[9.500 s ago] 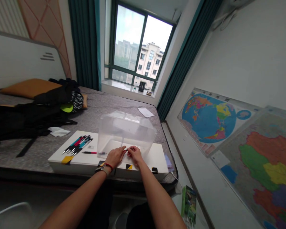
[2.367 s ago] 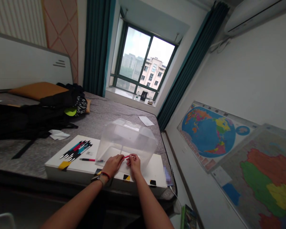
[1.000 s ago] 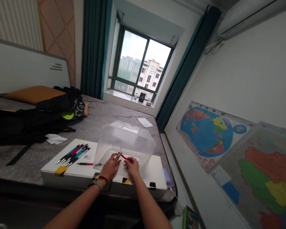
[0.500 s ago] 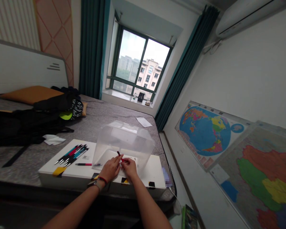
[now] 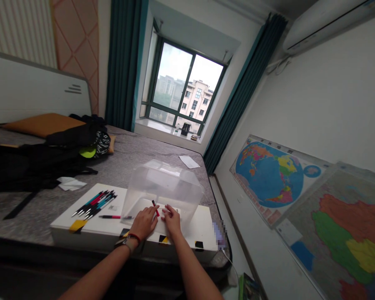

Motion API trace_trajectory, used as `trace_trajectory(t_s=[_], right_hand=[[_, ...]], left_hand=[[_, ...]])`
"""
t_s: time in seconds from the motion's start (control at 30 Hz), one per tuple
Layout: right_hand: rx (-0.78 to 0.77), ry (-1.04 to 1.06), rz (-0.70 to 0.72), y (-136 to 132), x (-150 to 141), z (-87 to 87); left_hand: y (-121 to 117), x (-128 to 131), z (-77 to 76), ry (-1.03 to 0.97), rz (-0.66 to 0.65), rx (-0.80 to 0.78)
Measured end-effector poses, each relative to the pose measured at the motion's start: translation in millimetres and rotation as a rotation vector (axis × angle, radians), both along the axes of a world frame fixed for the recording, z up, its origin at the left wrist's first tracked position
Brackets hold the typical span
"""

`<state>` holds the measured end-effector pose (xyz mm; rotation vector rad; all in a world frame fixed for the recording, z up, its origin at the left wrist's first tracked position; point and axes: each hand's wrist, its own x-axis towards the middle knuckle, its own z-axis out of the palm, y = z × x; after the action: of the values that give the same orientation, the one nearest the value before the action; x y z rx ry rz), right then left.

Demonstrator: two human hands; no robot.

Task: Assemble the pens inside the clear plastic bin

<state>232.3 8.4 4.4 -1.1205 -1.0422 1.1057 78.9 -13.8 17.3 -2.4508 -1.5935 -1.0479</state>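
My left hand [image 5: 144, 220] is closed on a red and black pen [image 5: 157, 213], whose dark end points up and away. Just to its right, my right hand [image 5: 171, 220] is apart from the pen, with fingers curled loosely and a gap between thumb and forefinger; nothing visible is in it. Both hands are in front of a clear plastic bin [image 5: 165, 181] tipped on its side, its opening towards me. On the white box [image 5: 62, 216] beneath, another red and black pen [image 5: 111, 216] lies left of my hands. Several blue, red and black pens [image 5: 95, 204] are piled farther left.
The box rests near the edge of a grey mattress [image 5: 128, 146]. Black clothing or bags [image 5: 28, 166] and a crumpled tissue [image 5: 71, 183] lie to the left. White paper [image 5: 189, 161] lies behind the bin. Yellow and black tape [image 5: 78, 226] marks the box's front edge.
My right hand has let go of the red and black pen and moved slightly right. The pen remains in my left hand, now more upright.
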Motion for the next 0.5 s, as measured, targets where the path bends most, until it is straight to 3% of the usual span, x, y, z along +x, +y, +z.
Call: trace_trajectory(t_s=[0.2, 0.33, 0.5], right_hand=[[0.094, -0.154, 0.047, -3, 4, 3.1], [0.109, -0.36, 0.091, -9, 0, 10.2], [0.11, -0.45, 0.139, -14, -3, 15.7]], left_hand=[[3, 0, -3.8, 0.005, -0.003, 0.001], [4, -1, -6.0, 0.015, -0.03, 0.001], [2, -1, -3.9, 0.022, -0.048, -0.007]])
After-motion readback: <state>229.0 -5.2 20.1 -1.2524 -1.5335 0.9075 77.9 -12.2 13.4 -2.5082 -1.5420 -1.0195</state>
